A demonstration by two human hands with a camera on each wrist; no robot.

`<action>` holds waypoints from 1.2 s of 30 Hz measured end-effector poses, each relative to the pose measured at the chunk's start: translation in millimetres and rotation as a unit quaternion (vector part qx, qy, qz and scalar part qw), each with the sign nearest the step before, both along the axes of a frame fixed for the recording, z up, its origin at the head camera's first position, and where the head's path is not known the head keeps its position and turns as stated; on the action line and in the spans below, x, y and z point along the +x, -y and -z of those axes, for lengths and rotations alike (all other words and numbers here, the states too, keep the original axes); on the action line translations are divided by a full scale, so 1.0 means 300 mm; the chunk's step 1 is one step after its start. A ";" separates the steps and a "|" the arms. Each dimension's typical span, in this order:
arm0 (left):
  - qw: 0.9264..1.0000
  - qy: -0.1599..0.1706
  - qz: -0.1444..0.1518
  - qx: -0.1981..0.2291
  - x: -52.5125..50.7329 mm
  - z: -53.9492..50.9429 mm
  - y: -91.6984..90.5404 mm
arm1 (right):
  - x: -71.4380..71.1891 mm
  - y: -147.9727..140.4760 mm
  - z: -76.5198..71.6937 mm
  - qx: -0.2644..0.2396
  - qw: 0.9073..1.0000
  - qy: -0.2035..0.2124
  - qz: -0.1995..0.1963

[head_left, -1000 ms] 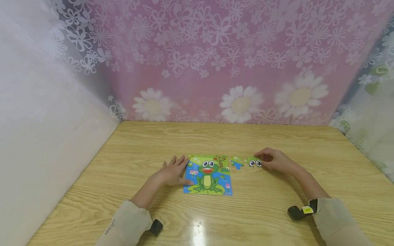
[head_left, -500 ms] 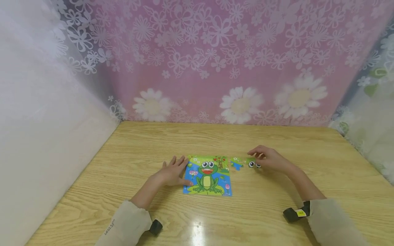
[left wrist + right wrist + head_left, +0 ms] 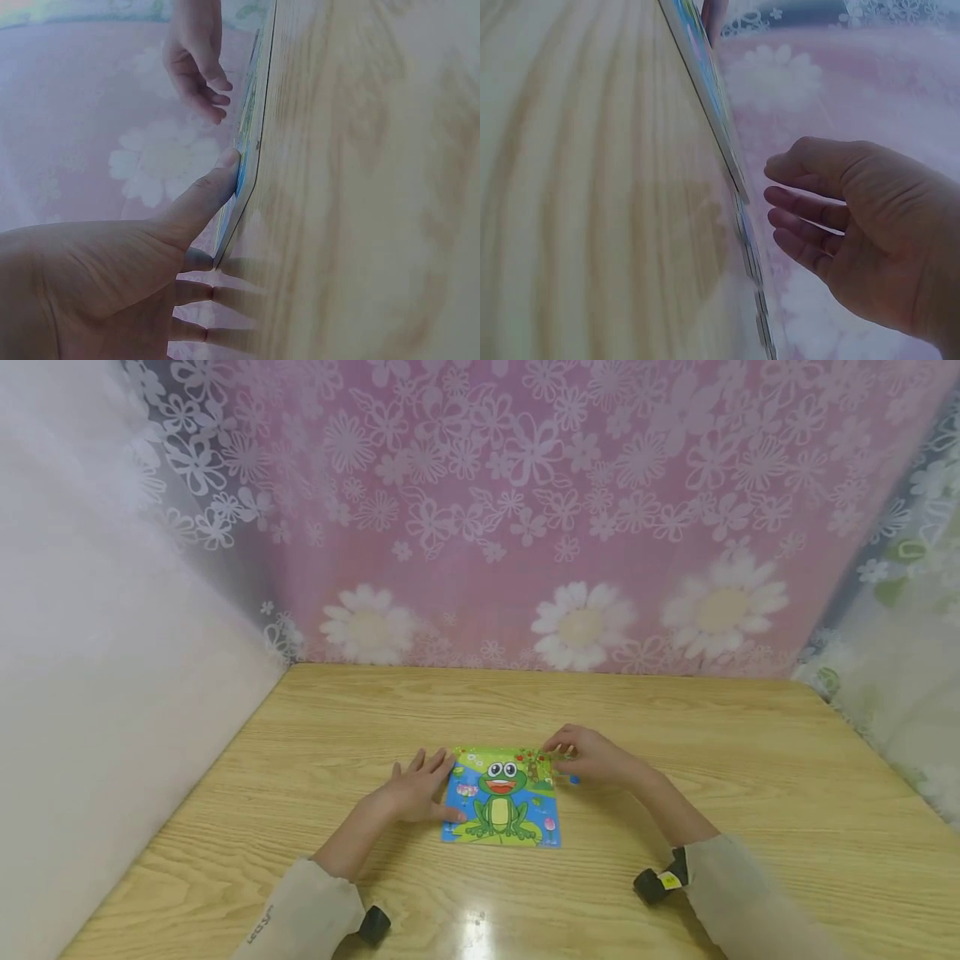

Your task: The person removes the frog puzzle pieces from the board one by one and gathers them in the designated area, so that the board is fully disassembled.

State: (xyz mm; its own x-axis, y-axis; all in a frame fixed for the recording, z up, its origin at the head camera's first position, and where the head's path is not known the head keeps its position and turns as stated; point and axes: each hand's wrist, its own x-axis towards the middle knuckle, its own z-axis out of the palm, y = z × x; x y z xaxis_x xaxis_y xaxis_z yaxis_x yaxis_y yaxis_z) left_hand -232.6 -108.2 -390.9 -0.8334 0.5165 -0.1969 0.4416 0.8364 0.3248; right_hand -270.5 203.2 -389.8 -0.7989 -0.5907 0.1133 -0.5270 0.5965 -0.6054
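Observation:
A square frog puzzle [image 3: 501, 810] lies flat on the table in the head view, its picture whole as far as I can see. My left hand [image 3: 416, 795] rests at its left edge with fingers spread. In the left wrist view the thumb [image 3: 206, 191] presses on the puzzle's edge [image 3: 251, 161]. My right hand [image 3: 596, 758] hovers at the upper right corner, fingers loosely bent. Nothing is between those fingers in the right wrist view. Beneath it, a blue tab of a loose puzzle piece [image 3: 574, 779] shows. Loose pieces [image 3: 750, 251] lie in a row beside the puzzle.
The wooden table [image 3: 360, 718] runs back to a pink flowered curtain [image 3: 465, 552]. A white cloth side [image 3: 112, 635] stands at the left, and a pale flowered one [image 3: 907, 693] at the right. Black wrist cameras sit at both cuffs.
My right hand has moved left, from the eye piece to the puzzle's upper right corner, and now covers most of the blue-tabbed piece. The left hand has stayed in place.

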 end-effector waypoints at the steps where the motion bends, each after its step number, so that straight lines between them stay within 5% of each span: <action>1: 1.000 0.001 0.000 -0.002 0.000 0.003 0.000 | -0.001 0.014 0.001 0.004 1.000 -0.002 -0.003; 9: 1.000 0.000 -0.002 -0.005 -0.008 -0.003 0.000 | -0.009 0.086 -0.006 0.052 0.998 -0.030 -0.015; 19: 1.000 0.001 0.000 -0.014 -0.010 0.009 0.001 | -0.002 0.120 0.011 0.087 0.995 -0.038 0.025; 27: 1.000 0.008 -0.003 -0.004 0.004 0.008 0.002 | -0.007 0.132 0.036 0.084 0.995 -0.045 0.038; 36: 1.000 -0.003 0.001 0.005 -0.001 0.000 -0.001 | -0.005 0.117 0.011 0.081 0.996 -0.027 0.028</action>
State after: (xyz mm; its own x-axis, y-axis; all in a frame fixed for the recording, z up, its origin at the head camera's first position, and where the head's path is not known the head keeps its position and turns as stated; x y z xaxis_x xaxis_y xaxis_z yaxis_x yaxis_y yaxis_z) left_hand -232.9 -107.7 -391.0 -0.8334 0.5204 -0.1861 0.4456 0.8318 0.3309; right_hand -272.0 168.0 -393.0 -0.8263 -0.5597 0.0636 -0.5192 0.7130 -0.4712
